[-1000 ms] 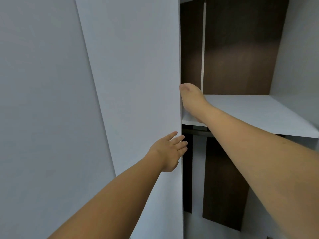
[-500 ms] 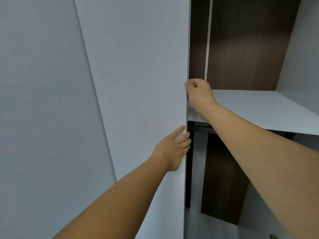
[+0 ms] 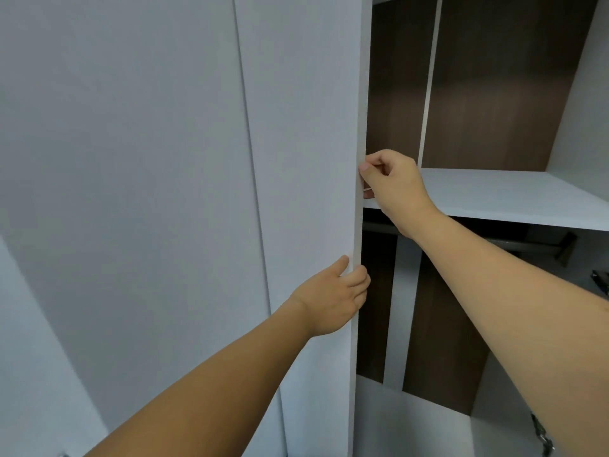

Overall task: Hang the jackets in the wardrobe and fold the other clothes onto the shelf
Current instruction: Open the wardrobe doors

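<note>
A tall white wardrobe door (image 3: 296, 159) stands partly open in the middle of the view. My left hand (image 3: 333, 298) grips its free edge low down, thumb on the front face and fingers curled round the edge. Higher up, my right hand (image 3: 392, 186) curls round the same edge, level with the white shelf (image 3: 510, 196). Under the shelf runs a dark hanging rail (image 3: 514, 245). The wardrobe's inside has dark brown back panels (image 3: 494, 94). No jackets or other clothes are in view.
A second white door panel (image 3: 115, 192) fills the left of the view. A metal hinge (image 3: 543, 440) shows at the lower right edge, and a dark object (image 3: 601, 282) peeks in at the far right under the rail.
The left hand went from lying flat against the door face to gripping its edge. The right hand's fingers now curl round the edge, and more of the wardrobe's inside shows.
</note>
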A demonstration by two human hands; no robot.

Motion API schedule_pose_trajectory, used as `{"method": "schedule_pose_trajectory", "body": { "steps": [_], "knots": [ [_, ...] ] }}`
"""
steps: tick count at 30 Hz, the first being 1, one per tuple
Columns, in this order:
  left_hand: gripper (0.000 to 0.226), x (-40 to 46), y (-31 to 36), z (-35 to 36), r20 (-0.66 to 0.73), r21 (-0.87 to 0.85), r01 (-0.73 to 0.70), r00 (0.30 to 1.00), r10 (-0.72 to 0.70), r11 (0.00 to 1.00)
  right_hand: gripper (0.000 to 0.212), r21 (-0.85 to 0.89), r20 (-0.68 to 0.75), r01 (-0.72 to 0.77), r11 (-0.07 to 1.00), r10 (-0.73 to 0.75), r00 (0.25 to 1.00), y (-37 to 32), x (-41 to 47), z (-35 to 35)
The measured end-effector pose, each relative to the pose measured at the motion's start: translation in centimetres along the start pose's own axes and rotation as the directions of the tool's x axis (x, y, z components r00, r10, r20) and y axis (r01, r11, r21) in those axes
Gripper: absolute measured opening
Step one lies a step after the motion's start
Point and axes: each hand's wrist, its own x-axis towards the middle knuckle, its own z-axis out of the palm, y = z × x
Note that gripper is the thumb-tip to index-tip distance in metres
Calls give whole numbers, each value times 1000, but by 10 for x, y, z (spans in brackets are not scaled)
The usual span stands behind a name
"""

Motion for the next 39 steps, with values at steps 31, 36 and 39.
{"method": "schedule_pose_trajectory", "body": {
  "steps": [31,36,39],
  "knots": [
    [59,-260,-81,2,419,27,-9,908,-3,1000,65,-682,493,714,159,-621,609,-92,-17,190],
    [63,-275,-89,9,518,72,114,844,-135,991,64,-639,545,753,155,-599,586,-97,-6,220],
    [65,-283,-94,11,561,167,165,795,-231,972,67,-627,557,755,194,-566,608,-96,0,236]
  ]
}}
